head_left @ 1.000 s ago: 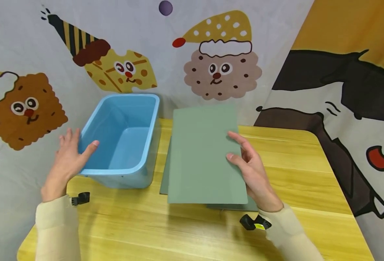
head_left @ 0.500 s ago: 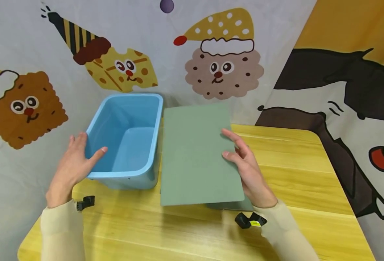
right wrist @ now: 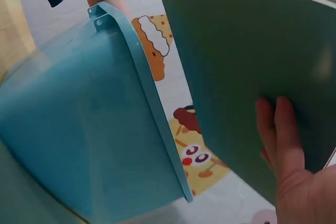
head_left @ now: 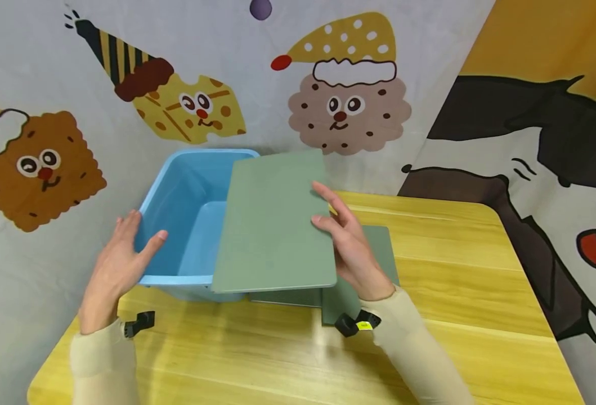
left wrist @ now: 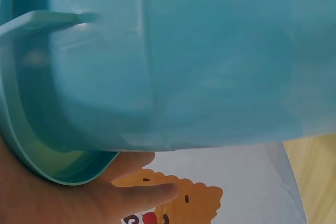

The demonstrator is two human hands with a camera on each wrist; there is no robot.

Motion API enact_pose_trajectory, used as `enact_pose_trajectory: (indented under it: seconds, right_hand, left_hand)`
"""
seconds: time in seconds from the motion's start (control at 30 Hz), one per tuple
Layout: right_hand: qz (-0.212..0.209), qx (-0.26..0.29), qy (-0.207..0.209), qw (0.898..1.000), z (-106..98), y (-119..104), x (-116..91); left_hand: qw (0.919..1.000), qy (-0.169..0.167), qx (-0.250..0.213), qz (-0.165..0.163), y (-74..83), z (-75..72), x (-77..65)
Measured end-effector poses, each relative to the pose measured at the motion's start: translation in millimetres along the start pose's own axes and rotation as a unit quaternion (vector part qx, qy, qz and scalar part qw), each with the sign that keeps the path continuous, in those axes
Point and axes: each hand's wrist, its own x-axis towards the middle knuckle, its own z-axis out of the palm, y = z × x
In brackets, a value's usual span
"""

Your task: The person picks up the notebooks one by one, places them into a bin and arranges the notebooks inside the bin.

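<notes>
My right hand (head_left: 350, 247) pinches a green notebook (head_left: 274, 225) by its right edge, thumb on top and fingers underneath. The notebook is tilted in the air, its left part covering the right side of a blue plastic bin (head_left: 176, 236). In the right wrist view, fingers (right wrist: 286, 140) press against the notebook's underside. My left hand (head_left: 120, 264) holds the bin's left rim, with the thumb over the inside and the fingers along the outer wall. Below the raised notebook, another green notebook (head_left: 361, 292) and a further one (head_left: 292, 298) lie on the table, partly hidden.
The wooden table (head_left: 455, 270) extends to the right and toward the front. Behind it hangs a pale cloth (head_left: 257, 73) printed with cartoon figures. Each sleeve cuff carries a small black camera mount (head_left: 139, 324).
My right hand has carried the notebook left and slightly up, from above the other notebooks to over the bin's right side. The bin and my left hand have shifted a little right.
</notes>
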Motion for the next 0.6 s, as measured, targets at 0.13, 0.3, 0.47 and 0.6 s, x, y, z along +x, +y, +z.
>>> enact_pose_trajectory:
  seconds: [0.13,0.3,0.47,0.6]
  right_hand:
    - [-0.023,-0.045,-0.002,0.999,15,5,18]
    - [-0.042,-0.052,-0.017,0.998,34,14,38]
    - [-0.041,-0.033,-0.018,0.998,52,23,52]
    - [-0.042,-0.036,-0.003,0.998,63,31,61]
  left_hand:
    - [1.0,0.002,-0.003,-0.002,-0.8,0.1,-1.5]
    - [0.9999,0.008,-0.011,-0.002,-2.8,0.9,-1.2]
    - [0.9997,0.015,-0.017,0.0,-2.7,0.3,0.6]
    - [0.9997,0.01,-0.02,-0.003,-1.6,1.5,1.4]
